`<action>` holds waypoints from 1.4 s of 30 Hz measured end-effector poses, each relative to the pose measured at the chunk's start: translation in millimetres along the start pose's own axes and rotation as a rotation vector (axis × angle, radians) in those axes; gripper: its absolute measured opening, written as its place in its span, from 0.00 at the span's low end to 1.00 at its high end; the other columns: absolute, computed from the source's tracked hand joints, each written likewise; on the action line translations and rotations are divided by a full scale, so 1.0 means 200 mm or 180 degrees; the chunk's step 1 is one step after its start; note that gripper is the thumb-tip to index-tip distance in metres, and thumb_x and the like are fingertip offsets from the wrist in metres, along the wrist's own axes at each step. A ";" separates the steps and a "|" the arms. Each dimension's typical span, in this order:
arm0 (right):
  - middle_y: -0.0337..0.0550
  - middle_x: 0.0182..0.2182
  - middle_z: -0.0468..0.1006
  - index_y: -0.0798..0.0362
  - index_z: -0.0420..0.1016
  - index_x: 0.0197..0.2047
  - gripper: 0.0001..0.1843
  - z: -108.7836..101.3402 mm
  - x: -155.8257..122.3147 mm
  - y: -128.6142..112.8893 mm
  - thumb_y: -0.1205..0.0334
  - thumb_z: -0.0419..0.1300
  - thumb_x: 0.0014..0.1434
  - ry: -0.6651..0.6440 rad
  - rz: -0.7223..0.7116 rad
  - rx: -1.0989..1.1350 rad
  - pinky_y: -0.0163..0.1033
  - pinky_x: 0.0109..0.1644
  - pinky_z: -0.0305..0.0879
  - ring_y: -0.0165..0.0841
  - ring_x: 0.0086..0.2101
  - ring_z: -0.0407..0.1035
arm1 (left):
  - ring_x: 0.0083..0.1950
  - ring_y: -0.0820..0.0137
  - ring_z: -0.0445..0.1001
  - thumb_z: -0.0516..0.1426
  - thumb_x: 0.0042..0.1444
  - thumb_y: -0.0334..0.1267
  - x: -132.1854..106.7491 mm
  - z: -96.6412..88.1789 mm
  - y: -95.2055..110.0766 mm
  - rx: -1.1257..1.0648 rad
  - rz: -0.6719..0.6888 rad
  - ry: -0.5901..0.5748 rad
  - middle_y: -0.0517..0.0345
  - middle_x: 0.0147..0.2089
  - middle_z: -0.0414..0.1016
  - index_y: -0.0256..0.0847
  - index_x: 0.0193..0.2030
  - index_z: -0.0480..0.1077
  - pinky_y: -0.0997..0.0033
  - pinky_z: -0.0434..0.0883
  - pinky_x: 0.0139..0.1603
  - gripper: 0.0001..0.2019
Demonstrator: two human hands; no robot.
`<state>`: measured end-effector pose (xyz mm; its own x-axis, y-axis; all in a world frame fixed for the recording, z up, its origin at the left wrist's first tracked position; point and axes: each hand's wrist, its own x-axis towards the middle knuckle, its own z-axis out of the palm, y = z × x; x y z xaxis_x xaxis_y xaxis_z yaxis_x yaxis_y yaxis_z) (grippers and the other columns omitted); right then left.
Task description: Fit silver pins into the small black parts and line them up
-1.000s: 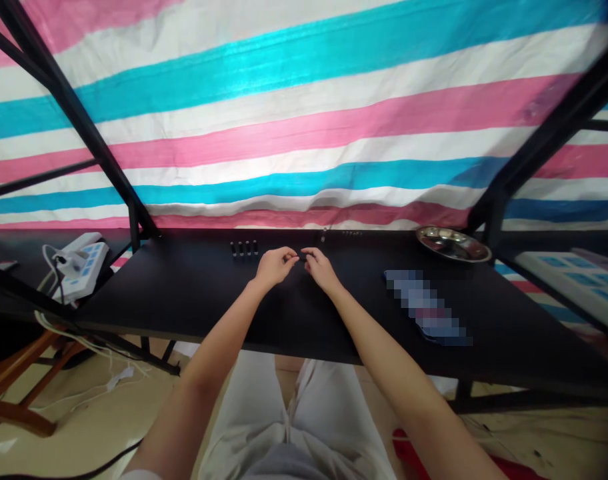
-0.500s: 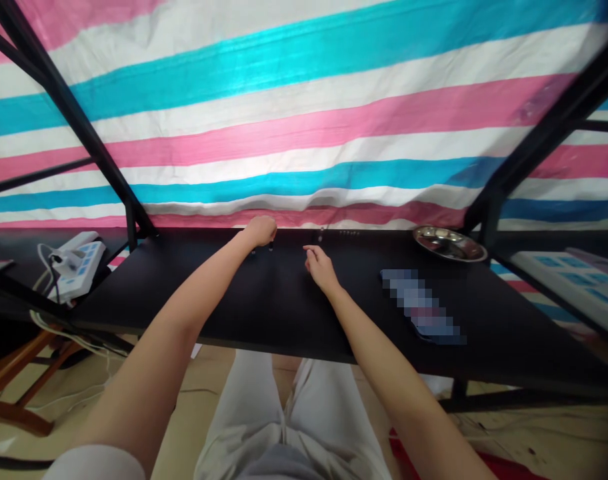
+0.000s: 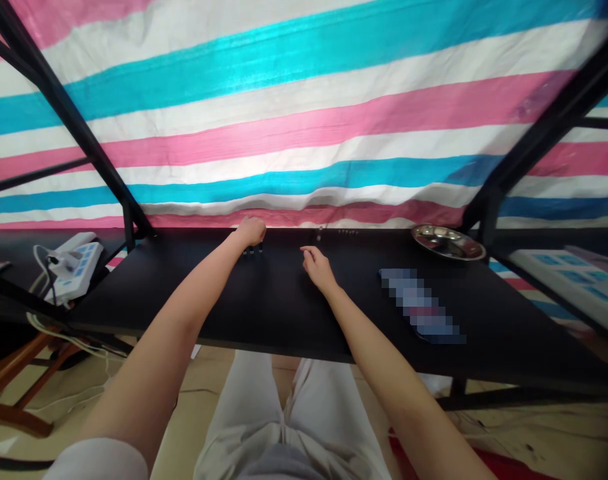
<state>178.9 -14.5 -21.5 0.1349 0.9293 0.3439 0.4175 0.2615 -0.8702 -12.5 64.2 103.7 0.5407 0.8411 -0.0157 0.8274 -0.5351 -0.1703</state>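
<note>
My left hand (image 3: 251,231) is closed, fingers down, near the far edge of the black table. From under it a small dark peg-like piece with a pale tip (image 3: 261,247) points down to the tabletop; its exact kind is too small to tell. Two similar small dark pieces (image 3: 248,251) stand beside it, partly under the hand. To the right, my right hand (image 3: 317,265) hovers low over the table, index finger stretched to the left and the other fingers loosely curled. I see nothing held in it. Just beyond it lie small silvery bits (image 3: 319,233).
Several tiny silvery pieces (image 3: 348,232) form a row by the table's back edge. A shiny metal plate (image 3: 449,243) sits at the back right, with a blurred-out flat object (image 3: 419,307) nearer me. White power strips (image 3: 79,270) flank the table; a striped sheet (image 3: 304,120) hangs behind.
My left hand has moved slightly left, and the dark piece under it now stands closer to the other small dark pieces. My right hand has hardly moved.
</note>
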 end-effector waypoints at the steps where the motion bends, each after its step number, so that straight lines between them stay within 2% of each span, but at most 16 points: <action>1: 0.36 0.20 0.67 0.54 0.69 0.44 0.20 0.00 0.00 0.00 0.51 0.45 0.58 -0.0003 0.0002 -0.0004 0.35 0.31 0.59 0.29 0.22 0.62 | 0.45 0.61 0.70 0.53 0.44 0.25 0.00 0.00 0.00 0.0019 -0.0016 -0.0024 0.50 0.39 0.76 0.38 0.30 0.75 0.65 0.62 0.47 0.10; 9: 0.36 0.20 0.68 0.55 0.69 0.45 0.21 0.00 -0.01 -0.01 0.51 0.45 0.57 -0.0033 0.0051 -0.0082 0.35 0.32 0.60 0.29 0.22 0.63 | 0.45 0.61 0.70 0.54 0.44 0.25 -0.02 0.00 -0.01 -0.0029 -0.0177 -0.0135 0.49 0.39 0.76 0.38 0.30 0.76 0.64 0.61 0.48 0.10; 17: 0.36 0.20 0.68 0.54 0.69 0.44 0.21 0.00 0.00 0.01 0.51 0.45 0.57 -0.0034 0.0039 -0.0069 0.35 0.31 0.60 0.29 0.22 0.63 | 0.47 0.59 0.70 0.55 0.46 0.27 -0.03 0.01 -0.03 -0.0103 -0.0221 -0.0102 0.50 0.40 0.76 0.38 0.31 0.75 0.59 0.59 0.51 0.08; 38: 0.37 0.20 0.68 0.54 0.70 0.44 0.21 0.00 -0.01 -0.01 0.51 0.45 0.57 -0.0030 0.0062 -0.0064 0.36 0.32 0.60 0.30 0.22 0.64 | 0.49 0.59 0.69 0.57 0.48 0.34 -0.03 0.01 -0.06 -0.0001 -0.0211 -0.0212 0.50 0.42 0.76 0.38 0.33 0.75 0.58 0.56 0.54 0.06; 42: 0.40 0.23 0.72 0.54 0.70 0.45 0.20 -0.03 -0.01 -0.03 0.53 0.44 0.58 -0.0003 0.0065 -0.0350 0.37 0.35 0.61 0.32 0.25 0.66 | 0.50 0.60 0.68 0.54 0.52 0.37 -0.03 0.00 -0.04 0.0093 -0.0152 -0.0029 0.50 0.44 0.75 0.39 0.36 0.75 0.58 0.55 0.54 0.10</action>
<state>180.2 -19.3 -14.4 0.1436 0.9344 0.3261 0.5107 0.2123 -0.8331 -22.9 63.6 105.8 0.4991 0.8664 -0.0158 0.8475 -0.4918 -0.1998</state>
